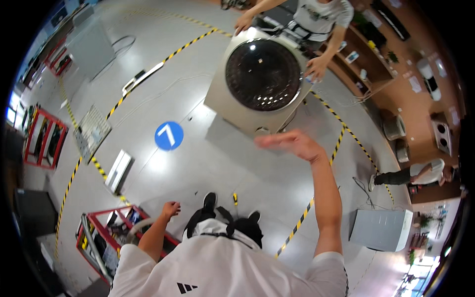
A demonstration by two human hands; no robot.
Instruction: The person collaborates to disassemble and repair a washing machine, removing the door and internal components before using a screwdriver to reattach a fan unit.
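A front-loading washing machine with a large dark round door stands ahead of me. Across from me, another person has a hand on each side of its far end. My right hand is raised in front of the machine's near lower edge, fingers stretched out and slightly blurred. It holds nothing, and I cannot tell whether it touches the machine. My left hand hangs beside me with loosely bent fingers and nothing visible in it, near a red tool cart. A yellow and black screwdriver lies by my feet.
A blue round floor marker is left of the machine. A white panel and a flat metal panel lie further left. At right stand a grey cabinet and a distant person. Striped tape crosses the floor.
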